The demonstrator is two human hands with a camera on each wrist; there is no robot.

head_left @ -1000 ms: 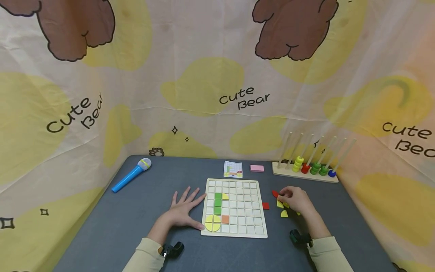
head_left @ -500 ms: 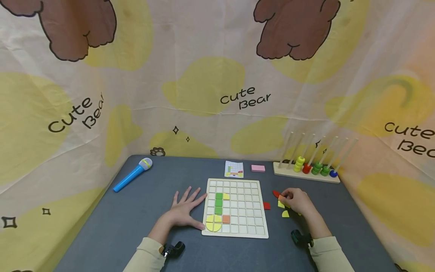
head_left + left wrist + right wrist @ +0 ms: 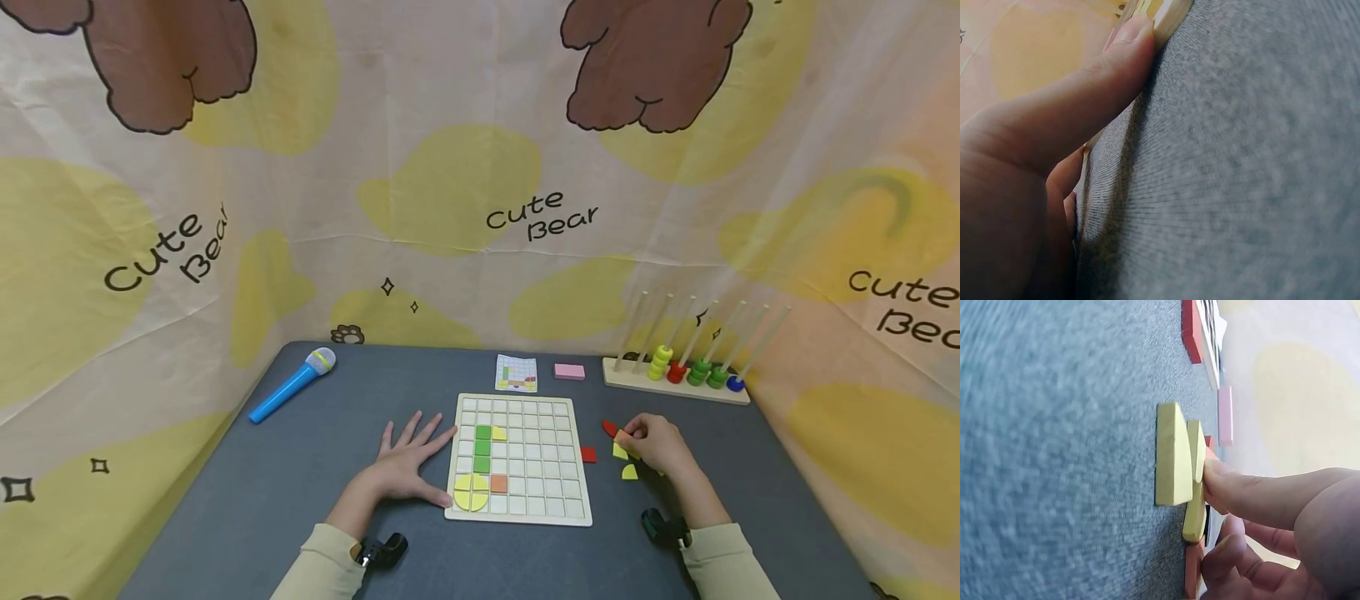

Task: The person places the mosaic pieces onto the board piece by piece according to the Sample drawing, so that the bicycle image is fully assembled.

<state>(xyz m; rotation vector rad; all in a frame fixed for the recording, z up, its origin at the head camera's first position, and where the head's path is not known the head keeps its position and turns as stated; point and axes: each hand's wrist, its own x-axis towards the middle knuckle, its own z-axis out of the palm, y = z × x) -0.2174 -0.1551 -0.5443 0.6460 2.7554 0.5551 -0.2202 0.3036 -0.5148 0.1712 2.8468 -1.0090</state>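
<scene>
My left hand (image 3: 401, 468) lies with spread fingers beside the pale gridded board (image 3: 553, 485), thumb and a fingertip at its left edge. In the left wrist view the thumb (image 3: 1097, 84) presses on the board's rim. On the board sit green squares (image 3: 482, 448), a yellow circle of quarter pieces (image 3: 471, 492), another yellow quarter piece (image 3: 498, 433) and an orange square (image 3: 498, 483). To the right, my right hand (image 3: 660, 443) pinches an orange tile (image 3: 622, 437) over a small pile. Yellow quarter tiles (image 3: 1172, 456) lie close by its fingers, and a red piece (image 3: 608, 427) just beyond.
A red square (image 3: 588, 455) lies against the board's right edge. Behind the board are a printed pattern card (image 3: 516, 374) and a pink block (image 3: 569, 372). A bead-and-peg rack (image 3: 675, 382) stands back right; a blue toy microphone (image 3: 292, 385) lies back left.
The right fingers have shifted slightly at the pile, and the orange tile now shows at their tips. The left hand stays in place on the board's edge.
</scene>
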